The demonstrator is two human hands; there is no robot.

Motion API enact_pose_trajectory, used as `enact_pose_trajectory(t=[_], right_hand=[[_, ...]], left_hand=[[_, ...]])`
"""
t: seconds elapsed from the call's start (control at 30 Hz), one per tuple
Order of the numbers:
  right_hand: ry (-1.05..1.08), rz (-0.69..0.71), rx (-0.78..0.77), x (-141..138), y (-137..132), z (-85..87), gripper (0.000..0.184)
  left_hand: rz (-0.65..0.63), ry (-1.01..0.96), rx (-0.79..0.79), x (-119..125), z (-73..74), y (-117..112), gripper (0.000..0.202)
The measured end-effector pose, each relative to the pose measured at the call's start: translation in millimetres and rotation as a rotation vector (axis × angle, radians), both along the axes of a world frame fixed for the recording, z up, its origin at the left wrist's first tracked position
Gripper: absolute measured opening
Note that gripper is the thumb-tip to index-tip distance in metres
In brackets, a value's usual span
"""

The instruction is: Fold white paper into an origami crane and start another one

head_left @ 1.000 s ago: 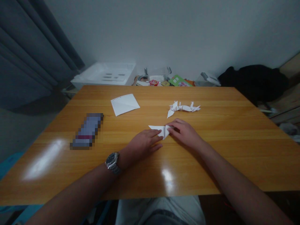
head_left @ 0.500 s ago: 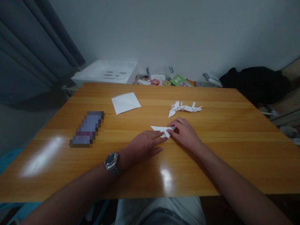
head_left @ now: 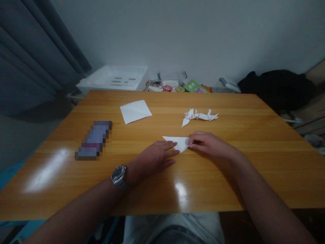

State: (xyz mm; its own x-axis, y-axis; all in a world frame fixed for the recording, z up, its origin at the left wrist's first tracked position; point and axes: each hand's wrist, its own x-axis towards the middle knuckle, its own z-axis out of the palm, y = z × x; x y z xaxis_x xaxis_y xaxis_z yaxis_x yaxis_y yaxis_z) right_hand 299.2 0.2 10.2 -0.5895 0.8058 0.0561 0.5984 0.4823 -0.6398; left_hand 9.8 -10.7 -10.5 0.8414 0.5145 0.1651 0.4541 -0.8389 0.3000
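Observation:
A folded piece of white paper [head_left: 180, 144], roughly triangular with its long edge away from me, lies on the wooden table [head_left: 142, 189]. My left hand [head_left: 159, 154], below a metal wristwatch [head_left: 119, 174], rests with fingers stretched out, the tips pressing on the paper's left part. At the paper's right end my right hand [head_left: 207, 144] pinches the edge between thumb and fingers. Just beyond sits a chain of folded white paper shapes [head_left: 200, 116], touched by neither hand.
A sheet of white paper [head_left: 135, 112] with a perforated edge lies at the back left. Nearer on the left is a blurred phone [head_left: 94, 139]. Behind the table stand a white plastic tray [head_left: 119, 75] and a green booklet [head_left: 194, 86] among small items.
My right hand has shifted to the right and turned, now holding the paper's right end. A flap that stood folded on the paper now lies spread out. The left hand stays nearly still.

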Motion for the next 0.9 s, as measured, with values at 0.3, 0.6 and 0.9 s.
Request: enact_pose_trajectory(t=[0.3,0.6,0.9], right_hand=[[-0.098,-0.023,0.131,-6,3,-1.3,0.024],[-0.006,-0.229,0.124,-26,1,-16.5,0.012],[0.061,-0.329,0.190,-38,4,-26.7,0.002]], left_hand=[[-0.001,-0.024,0.011,1,0.1,0,0.033],[0.007,0.003,0.035,2,4.5,-1,0.033],[-0.006,0.017,0.043,0,3.1,-1,0.045]])
